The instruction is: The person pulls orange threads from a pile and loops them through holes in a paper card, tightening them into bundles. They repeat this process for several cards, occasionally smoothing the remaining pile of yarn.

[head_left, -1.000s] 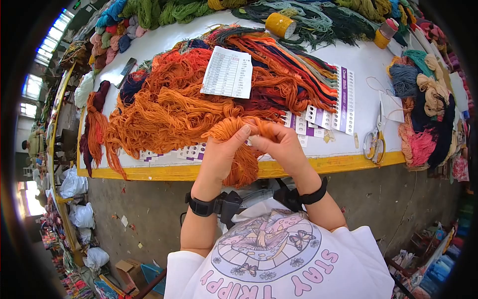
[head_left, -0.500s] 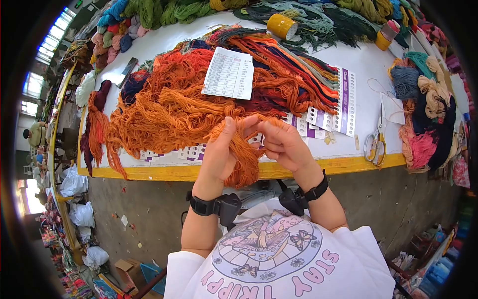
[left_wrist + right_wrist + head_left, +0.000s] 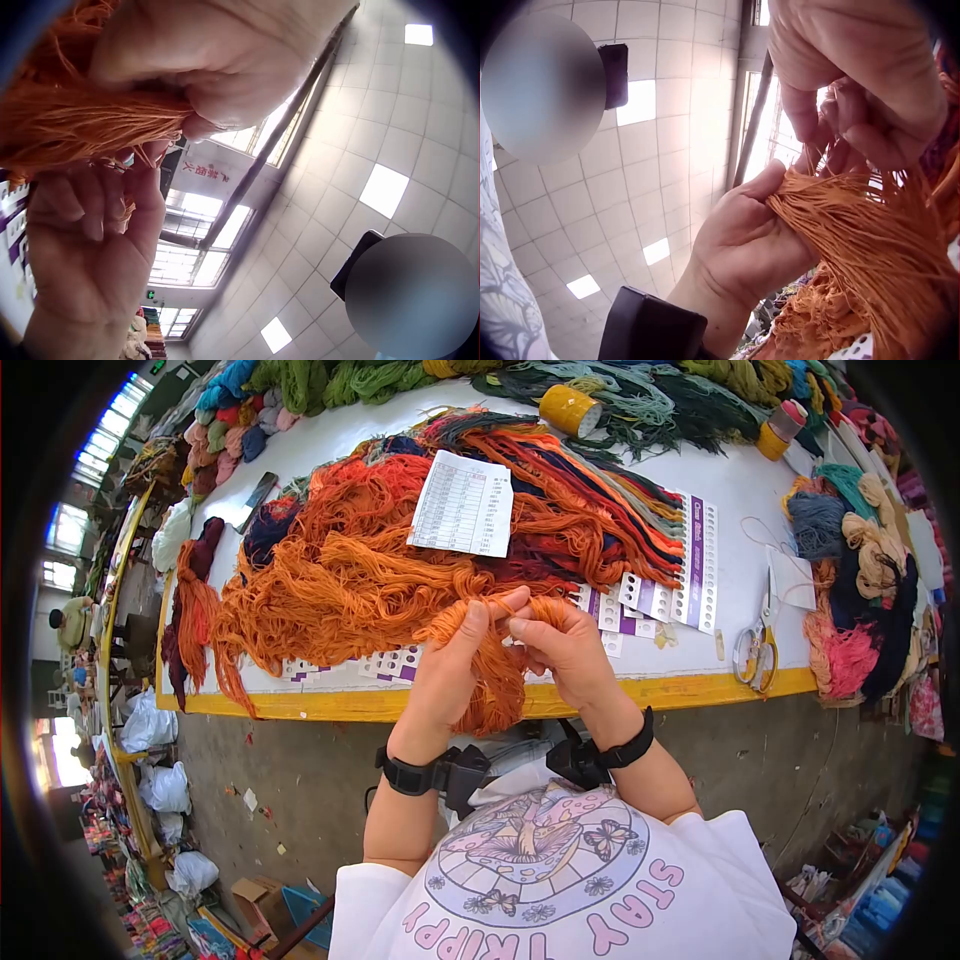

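An orange thread skein [image 3: 497,695] hangs from my hands over the table's front edge. My left hand [image 3: 447,675] grips the skein, its thumb laid along the bunched strands. Close beside it, my right hand [image 3: 577,660] pinches a few strands between thumb and curled fingers. In the right wrist view, thin loose threads run up from the bunch [image 3: 855,217] to the right hand [image 3: 862,75], while the left hand [image 3: 754,232] holds the bunch below. The left wrist view has the strands [image 3: 97,124] passing under the left thumb.
Behind the hands lies a heap of orange thread [image 3: 340,590] with a printed list [image 3: 460,505] on top. Purple-and-white punched cards [image 3: 697,565] stick out at its right. Scissors [image 3: 757,650] lie near the yellow table edge [image 3: 680,688]. A yellow roll [image 3: 570,410] stands farther back.
My right hand opened a little away from the left and its fingers spread the strands; now it is back closer, thumb pressed to its fingers. The left hand kept its grip on the skein.
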The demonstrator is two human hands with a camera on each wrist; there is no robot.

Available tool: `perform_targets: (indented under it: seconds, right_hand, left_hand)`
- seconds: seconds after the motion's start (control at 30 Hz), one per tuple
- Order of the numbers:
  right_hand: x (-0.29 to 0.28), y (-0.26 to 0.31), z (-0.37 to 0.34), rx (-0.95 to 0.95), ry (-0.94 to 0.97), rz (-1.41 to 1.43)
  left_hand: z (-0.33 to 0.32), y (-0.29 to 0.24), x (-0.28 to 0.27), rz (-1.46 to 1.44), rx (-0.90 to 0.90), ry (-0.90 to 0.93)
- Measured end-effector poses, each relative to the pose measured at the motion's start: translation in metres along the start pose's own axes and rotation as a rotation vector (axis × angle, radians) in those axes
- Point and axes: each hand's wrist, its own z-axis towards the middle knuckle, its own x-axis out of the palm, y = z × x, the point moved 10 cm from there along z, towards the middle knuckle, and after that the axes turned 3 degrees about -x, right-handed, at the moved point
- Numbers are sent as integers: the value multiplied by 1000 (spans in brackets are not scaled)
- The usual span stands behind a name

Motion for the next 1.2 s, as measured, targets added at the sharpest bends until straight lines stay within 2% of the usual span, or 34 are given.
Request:
perform_targets:
  seconds: [0.13,0.23,0.33,0.43,0.53,0.63,0.73,0.83,0.93,1.03,1.2]
  right_hand:
    - [-10,-2,2,-34,-15,17]
    - [-3,-1,0,80,-43,232]
    - [6,-17,3,203,208,487]
    - [11,-3,-4,173,160,212]
    - [11,7,-3,49,91,-134]
    - [7,1,-1,37,58,-172]
    - [3,-1,2,22,58,-146]
    - [-1,-3,2,16,45,-47]
    - [-1,0,1,33,26,2]
    - [4,4,-1,-15,36,-206]
    - [-3,1,0,-19,-10,-88]
  left_hand:
    - [0,-2,-8,-80,21,-32]
    - [4,4,-15,-97,36,8]
    - [3,6,-12,-140,15,-33]
    - [2,9,-16,-44,28,-84]
    - [2,8,-6,45,12,-16]
    - [1,2,0,250,83,-9]
    - [0,0,2,300,103,-14]
    - [1,3,-1,197,86,-23]
    - [1,4,-6,235,79,-51]
    - [1,-2,2,381,162,-30]
    - [2,-1,0,367,184,-15]
